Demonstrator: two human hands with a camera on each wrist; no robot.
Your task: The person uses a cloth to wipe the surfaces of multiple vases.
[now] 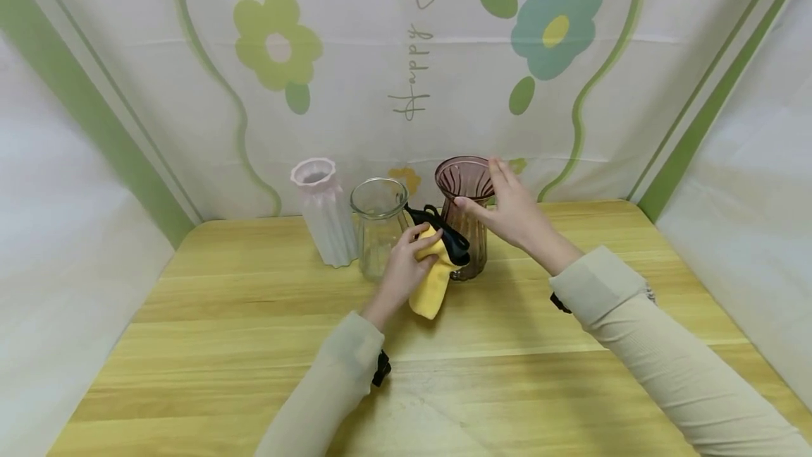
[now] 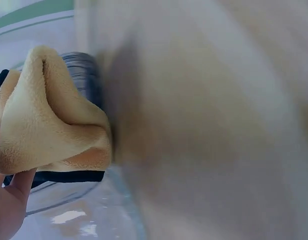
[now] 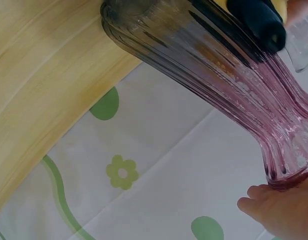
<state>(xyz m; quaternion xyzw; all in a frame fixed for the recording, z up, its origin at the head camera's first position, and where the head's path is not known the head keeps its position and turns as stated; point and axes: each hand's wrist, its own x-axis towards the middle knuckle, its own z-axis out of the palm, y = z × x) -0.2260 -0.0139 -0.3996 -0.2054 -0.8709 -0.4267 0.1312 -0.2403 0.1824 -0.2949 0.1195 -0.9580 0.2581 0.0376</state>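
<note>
Three vases stand on the table (image 1: 254,344). Left hand (image 1: 402,270) pinches a yellow cloth (image 1: 433,281) against the pink vase (image 1: 466,231). Right hand (image 1: 517,214) touches its rim with straight fingers.

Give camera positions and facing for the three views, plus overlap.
Head: above the table, looking forward and down at three vases; both sleeved arms, left hand, right hand show.
Left wrist: close on the yellow cloth; fingertips only.
Right wrist: along the pink vase toward the backdrop; fingertips at its rim.
Shared: cloth and pink vase in head view too.
</note>
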